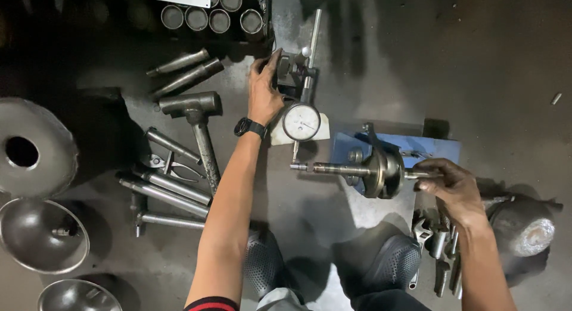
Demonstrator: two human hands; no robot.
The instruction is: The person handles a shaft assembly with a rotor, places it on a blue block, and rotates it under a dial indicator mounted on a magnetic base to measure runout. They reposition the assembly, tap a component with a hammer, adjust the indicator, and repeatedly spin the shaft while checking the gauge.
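My left hand (263, 89) grips the dark base block (288, 72) of a dial indicator stand on the concrete floor. The round white dial gauge (301, 121) hangs from the stand's post, its plunger pointing down at a shaft. A steel crankshaft (381, 170) lies horizontally across a blue fixture (429, 149). My right hand (451, 183) holds the right end of the crankshaft's shaft. The left shaft end sits just under the gauge tip.
A hammer (199, 123), tapered steel drifts (186, 72), pliers (173, 165) and long bars (167, 189) lie left of my arm. Metal bowls (43, 233) sit far left. Short tubes (219, 16) stand at the top. Wrenches (438, 245) and a round metal lump (527, 227) lie at right. My shoes (390, 260) are below.
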